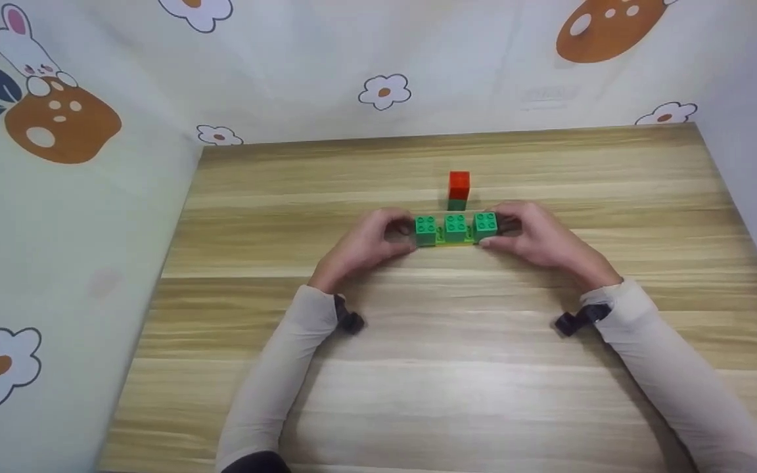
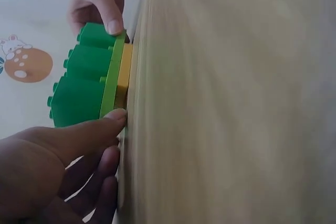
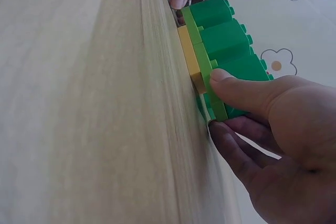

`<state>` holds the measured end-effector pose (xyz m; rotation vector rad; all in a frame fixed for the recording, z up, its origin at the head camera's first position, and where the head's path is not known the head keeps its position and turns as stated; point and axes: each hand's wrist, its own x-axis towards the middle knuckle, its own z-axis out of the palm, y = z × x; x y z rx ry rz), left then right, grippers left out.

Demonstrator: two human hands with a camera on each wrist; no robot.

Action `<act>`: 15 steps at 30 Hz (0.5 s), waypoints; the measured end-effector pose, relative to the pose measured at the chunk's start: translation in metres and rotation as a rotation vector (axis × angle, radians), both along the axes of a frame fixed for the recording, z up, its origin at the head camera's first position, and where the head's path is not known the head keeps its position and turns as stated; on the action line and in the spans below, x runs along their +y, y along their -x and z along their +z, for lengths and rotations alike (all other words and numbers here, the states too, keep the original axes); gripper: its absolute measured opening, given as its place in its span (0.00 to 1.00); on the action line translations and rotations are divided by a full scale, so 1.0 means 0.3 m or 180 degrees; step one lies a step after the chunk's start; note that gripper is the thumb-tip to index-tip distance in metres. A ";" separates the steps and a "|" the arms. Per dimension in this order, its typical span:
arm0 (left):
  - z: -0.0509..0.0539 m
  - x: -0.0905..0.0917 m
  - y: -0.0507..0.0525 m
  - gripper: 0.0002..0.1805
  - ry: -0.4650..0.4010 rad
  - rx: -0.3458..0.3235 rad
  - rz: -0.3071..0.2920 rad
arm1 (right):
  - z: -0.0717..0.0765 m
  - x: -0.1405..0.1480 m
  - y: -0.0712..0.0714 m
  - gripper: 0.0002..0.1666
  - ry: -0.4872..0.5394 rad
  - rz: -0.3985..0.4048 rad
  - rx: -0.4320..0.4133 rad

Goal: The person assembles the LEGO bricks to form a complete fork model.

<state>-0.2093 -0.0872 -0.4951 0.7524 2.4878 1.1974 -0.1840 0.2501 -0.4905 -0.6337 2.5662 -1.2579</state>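
Observation:
A row of three green toy building bricks stands on lime-green plates, with a yellow brick beneath. At the left end, my left hand holds this brick assembly, thumb along the near side of the lime plate. My right hand grips the right end between thumb and fingers; the right wrist view shows the thumb on the lime plate and fingertips under it. Just behind the assembly rises a small stack of red bricks with a green brick at its base.
The wood-grain table ends at a pale wall covering printed with flowers and fruit at the back. Side walls bound it left and right. Each wrist carries a black strapped camera.

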 end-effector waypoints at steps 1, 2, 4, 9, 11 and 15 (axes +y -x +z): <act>0.002 -0.001 0.008 0.20 -0.0043 0.0000 -0.0015 | 0.000 0.000 0.000 0.22 0.0002 -0.0002 0.0001; 0.006 -0.001 0.016 0.19 -0.0089 0.0015 -0.0015 | 0.000 0.000 0.000 0.22 0.0009 -0.0010 -0.0004; 0.017 0.004 0.030 0.18 -0.0211 0.0044 0.0042 | 0.001 0.001 0.000 0.22 0.0015 -0.0006 -0.0003; 0.048 0.040 0.055 0.16 -0.0484 0.0103 0.0321 | -0.001 0.002 0.003 0.23 0.0003 0.0047 0.0031; 0.058 0.062 0.063 0.17 -0.0614 0.0061 0.0394 | -0.003 0.002 0.003 0.23 -0.0001 0.0061 0.0052; 0.079 0.104 0.077 0.20 -0.0819 -0.0025 0.0510 | -0.003 0.001 0.002 0.23 -0.0043 0.0061 0.0154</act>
